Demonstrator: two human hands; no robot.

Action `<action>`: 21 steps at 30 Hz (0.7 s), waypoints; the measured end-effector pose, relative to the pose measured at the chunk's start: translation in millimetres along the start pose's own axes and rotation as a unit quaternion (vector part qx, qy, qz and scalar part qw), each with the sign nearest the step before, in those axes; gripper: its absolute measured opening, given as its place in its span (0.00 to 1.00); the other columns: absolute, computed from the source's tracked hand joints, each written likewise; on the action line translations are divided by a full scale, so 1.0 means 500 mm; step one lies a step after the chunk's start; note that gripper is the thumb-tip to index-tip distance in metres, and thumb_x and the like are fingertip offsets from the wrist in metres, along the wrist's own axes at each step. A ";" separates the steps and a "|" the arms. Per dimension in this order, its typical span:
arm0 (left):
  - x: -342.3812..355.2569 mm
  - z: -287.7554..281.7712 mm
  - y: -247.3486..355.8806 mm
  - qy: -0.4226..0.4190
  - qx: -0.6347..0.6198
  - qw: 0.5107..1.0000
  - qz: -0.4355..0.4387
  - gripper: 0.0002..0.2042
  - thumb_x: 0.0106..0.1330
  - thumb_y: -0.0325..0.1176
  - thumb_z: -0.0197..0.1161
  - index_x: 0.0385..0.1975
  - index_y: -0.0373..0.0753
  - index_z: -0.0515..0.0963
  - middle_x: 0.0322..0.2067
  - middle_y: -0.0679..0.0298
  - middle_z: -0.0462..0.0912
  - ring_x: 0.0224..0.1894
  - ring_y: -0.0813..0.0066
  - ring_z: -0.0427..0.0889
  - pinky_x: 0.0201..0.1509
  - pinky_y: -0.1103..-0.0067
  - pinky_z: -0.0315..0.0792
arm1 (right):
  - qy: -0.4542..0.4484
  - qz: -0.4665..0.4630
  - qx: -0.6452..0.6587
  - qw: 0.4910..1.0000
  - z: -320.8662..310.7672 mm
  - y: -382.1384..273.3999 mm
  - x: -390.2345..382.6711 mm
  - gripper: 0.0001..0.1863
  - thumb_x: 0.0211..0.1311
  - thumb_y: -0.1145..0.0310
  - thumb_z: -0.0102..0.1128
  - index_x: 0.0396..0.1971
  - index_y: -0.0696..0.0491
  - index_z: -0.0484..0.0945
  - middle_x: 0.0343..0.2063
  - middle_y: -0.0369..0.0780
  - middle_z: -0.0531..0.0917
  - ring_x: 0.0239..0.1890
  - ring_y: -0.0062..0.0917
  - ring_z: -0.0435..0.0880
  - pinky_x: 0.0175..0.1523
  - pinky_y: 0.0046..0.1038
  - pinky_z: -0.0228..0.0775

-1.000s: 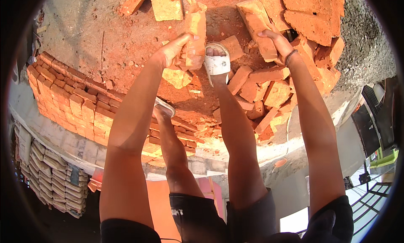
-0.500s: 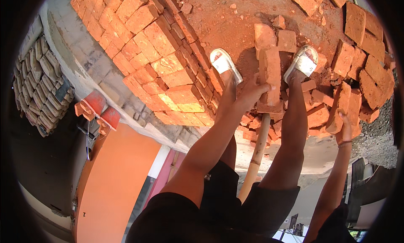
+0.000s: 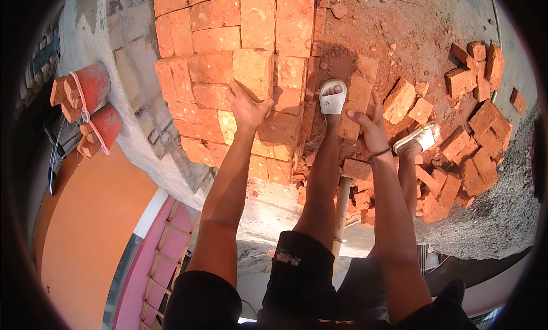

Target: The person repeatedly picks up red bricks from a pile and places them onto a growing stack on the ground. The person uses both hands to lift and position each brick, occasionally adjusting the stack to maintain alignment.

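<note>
My left hand point(image 3: 249, 108) is on top of the brick stack at left. Its thumb and fingers grip the near end of an orange-red brick point(image 3: 253, 73), which sits on the stack's upper layer. Between my feet, my right hand point(image 3: 371, 127) is wrapped round a second brick point(image 3: 358, 104), thumb on its upper face and fingers along its right side. What lies directly beneath that brick is partly hidden. Closer to me, another brick point(image 3: 357, 169) lies at the head of a wooden handle point(image 3: 342, 207).
Loose bricks point(image 3: 456, 144) and broken pieces lie heaped on the right beside grey gravel point(image 3: 474, 227). Red buckets point(image 3: 94, 81) holding bricks hang at the far left near a pale concrete ledge point(image 3: 94, 21). My sandalled feet stand on reddish, rubble-strewn ground point(image 3: 388, 21).
My left hand has carried its brick left from between my feet onto the stack. My right hand has brought a brick from the right-hand heap to between my feet. My view has swung left.
</note>
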State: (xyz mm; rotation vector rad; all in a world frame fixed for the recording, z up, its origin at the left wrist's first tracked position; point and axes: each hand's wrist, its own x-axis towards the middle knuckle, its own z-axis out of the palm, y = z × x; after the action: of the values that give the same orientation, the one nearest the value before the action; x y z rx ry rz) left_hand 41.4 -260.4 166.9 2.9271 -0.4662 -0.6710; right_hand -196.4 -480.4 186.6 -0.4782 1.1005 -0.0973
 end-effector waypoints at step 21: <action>0.200 -0.028 -0.020 -0.128 0.174 0.928 0.302 0.23 0.72 0.42 0.61 0.67 0.58 0.71 0.68 0.69 0.67 0.71 0.58 0.62 0.68 0.52 0.64 | 0.239 -0.004 -0.551 0.800 0.352 0.278 0.088 0.59 0.48 0.53 0.81 0.76 0.43 0.49 0.64 0.59 0.55 0.65 0.56 0.58 0.64 0.56 0.56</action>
State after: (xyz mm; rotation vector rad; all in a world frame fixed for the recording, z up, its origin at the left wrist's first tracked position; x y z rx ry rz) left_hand 135.6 -282.1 136.8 2.7279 -1.5755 -0.9415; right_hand -44.4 -312.5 155.7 -1.5726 1.5983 0.4812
